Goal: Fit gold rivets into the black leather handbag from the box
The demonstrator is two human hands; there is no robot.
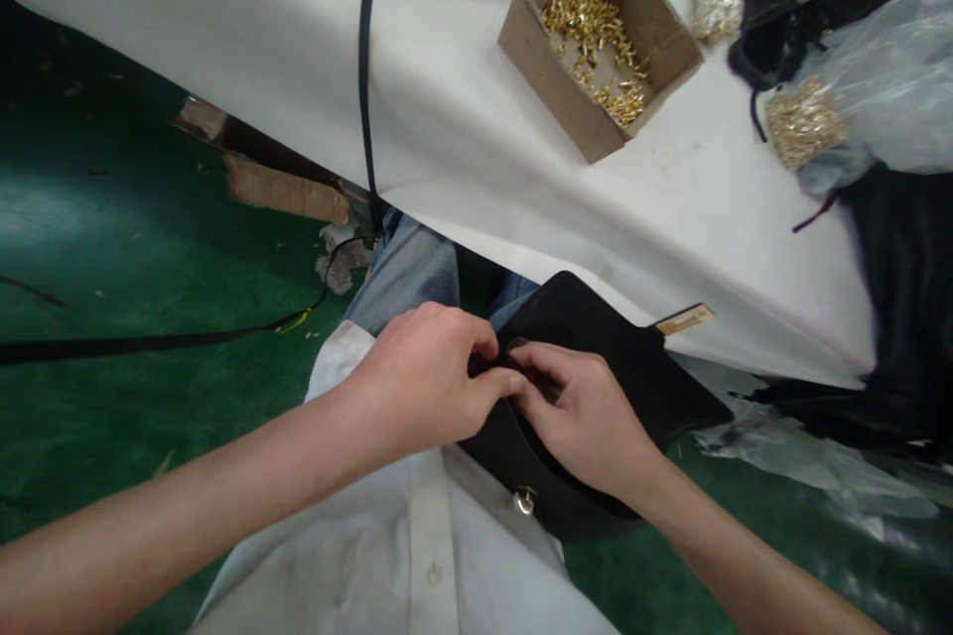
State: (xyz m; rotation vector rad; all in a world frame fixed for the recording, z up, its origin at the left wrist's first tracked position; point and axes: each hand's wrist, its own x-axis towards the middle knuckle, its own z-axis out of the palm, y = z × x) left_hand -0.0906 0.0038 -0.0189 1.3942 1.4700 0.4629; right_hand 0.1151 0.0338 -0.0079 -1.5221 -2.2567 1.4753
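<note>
A black handbag [588,513] rests on my lap with its flap [596,327] folded back toward the table. A gold clasp [525,500] shows on its front, and a tan and gold strip [685,318] juts from the flap's edge. My left hand [428,377] pinches the bag at the left end of its opening, thumb against the rim. Close beside it, my right hand [588,407] reaches over the opening, thumb and fingers closed at the same spot. Whatever small part lies between the fingertips is hidden.
On the white-covered table [462,89] stands a cardboard box [558,99] of small gold hardware pieces. Bags of gold pieces [804,124] lie at the right beside black material. A black strap [364,60] hangs over the table edge; cardboard scraps [287,189] lie below.
</note>
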